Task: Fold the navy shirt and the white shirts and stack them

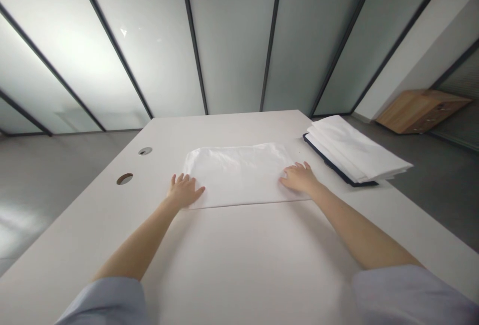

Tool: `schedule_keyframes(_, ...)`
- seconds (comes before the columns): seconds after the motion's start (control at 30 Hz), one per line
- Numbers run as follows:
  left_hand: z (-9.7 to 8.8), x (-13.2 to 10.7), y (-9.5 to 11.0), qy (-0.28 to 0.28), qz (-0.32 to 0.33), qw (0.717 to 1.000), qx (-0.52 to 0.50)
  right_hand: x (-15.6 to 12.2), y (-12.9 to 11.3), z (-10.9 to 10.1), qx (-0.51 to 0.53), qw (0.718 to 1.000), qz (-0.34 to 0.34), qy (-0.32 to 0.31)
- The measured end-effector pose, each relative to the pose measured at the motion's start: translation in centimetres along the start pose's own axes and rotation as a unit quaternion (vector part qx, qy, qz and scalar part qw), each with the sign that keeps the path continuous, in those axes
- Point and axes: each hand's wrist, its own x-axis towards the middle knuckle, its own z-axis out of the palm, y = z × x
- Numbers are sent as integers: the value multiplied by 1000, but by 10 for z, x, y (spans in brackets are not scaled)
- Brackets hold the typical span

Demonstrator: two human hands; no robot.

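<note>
A flat, shiny white plastic bag or sheet (239, 175) lies across the middle of the white table. My left hand (184, 191) rests at its left edge, fingers spread and thumb stretched over the surface. On the opposite side, my right hand (299, 177) lies on the right part of the sheet, its fingers apart and slightly bent. Neither hand grips anything that shows. Whether the sheet is a closed bag or holds something inside, I cannot tell.
At the table's right edge, a stack of folded white sheets (355, 148) lies on a dark navy flat item (337, 167). Two round holes (124, 179) pierce the table (232, 260) on the left. A wooden cabinet (419, 110) stands beyond, near frosted glass panels (232, 40).
</note>
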Motion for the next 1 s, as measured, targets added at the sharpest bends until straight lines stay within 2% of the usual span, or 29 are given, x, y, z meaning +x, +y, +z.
schedule_keyframes(0.1, -18, 15, 13, 51, 47, 997, -42, 16, -21, -17, 29, 997, -49, 47)
schedule_keyframes(0.2, -25, 46, 47, 82, 75, 990, -83, 42, -57, -23, 69, 987, -99, 102)
schedule_keyframes(0.33, -15, 88, 97, 84, 85, 988, -98, 73, -104, -11, 89, 987, -95, 94)
schedule_keyframes(0.43, -2, 106, 111, 72, 96, 987, -103, 85, -118, 1, 101, 990, -81, 62)
schedule_keyframes(0.5, 4, 113, 106, 57, 83, 989, -107, 91, -114, 8, 106, 990, -75, 45)
schedule_keyframes(0.57, 7, 117, 89, 41, 51, 992, -107, 96, -100, 11, 109, 992, -58, 34)
schedule_keyframes(0.73, 10, 120, 29, 16, -43, 994, -103, 106, -40, 17, 100, 994, 32, 20)
schedule_keyframes(0.8, 13, 118, 11, 13, -67, 992, -101, 107, -20, 21, 95, 994, 56, 29)
schedule_keyframes(0.93, 19, 109, 2, 50, -92, 991, -82, 104, -5, 28, 85, 993, 59, 65)
schedule_keyframes(1.0, 20, 101, 6, 92, -69, 991, -72, 103, -5, 28, 80, 992, 49, 88)
